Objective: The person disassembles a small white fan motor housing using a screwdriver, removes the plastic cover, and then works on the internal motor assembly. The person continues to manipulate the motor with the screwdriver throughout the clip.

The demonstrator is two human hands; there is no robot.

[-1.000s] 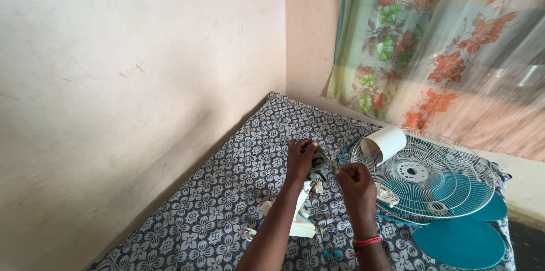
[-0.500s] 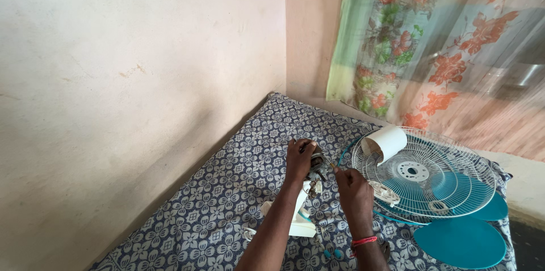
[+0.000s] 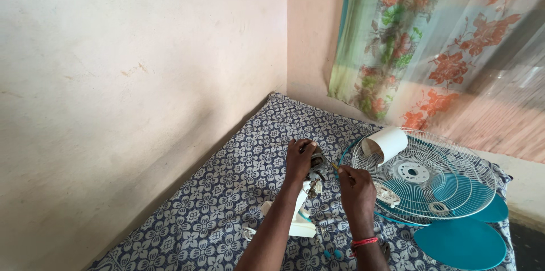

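Head view: I see both hands working close together over a patterned blue-and-white cloth [image 3: 227, 191] spread on the floor. My left hand [image 3: 299, 160] is closed over the top of a small fan motor [image 3: 315, 164], fingers wrapped round it, holding it steady. My right hand [image 3: 357, 191] is closed round the handle of a screwdriver [image 3: 334, 165], whose thin shaft points up and left into the motor, just beside the left fingers. The exact contact point of the tip is too small to tell.

Compared with the earlier pictures, both hands sit in the same place and keep the same grip; the only change is a slight shift of the camera, and the right hand has edged marginally nearer the motor. I judge that the work on the motor is continuing at the same fastening, with no part freed yet.

Below the left forearm lies a white plastic fan housing [image 3: 298, 220], touching the cloth. Right of the hands rests a round wire fan guard [image 3: 448, 186], with a white cup-shaped cover [image 3: 387, 143] on its near rim. Teal fan blades [image 3: 461, 244] lie under and in front of the guard. A red band [image 3: 363, 242] circles the right wrist. A floral curtain [image 3: 431, 49] hangs behind.
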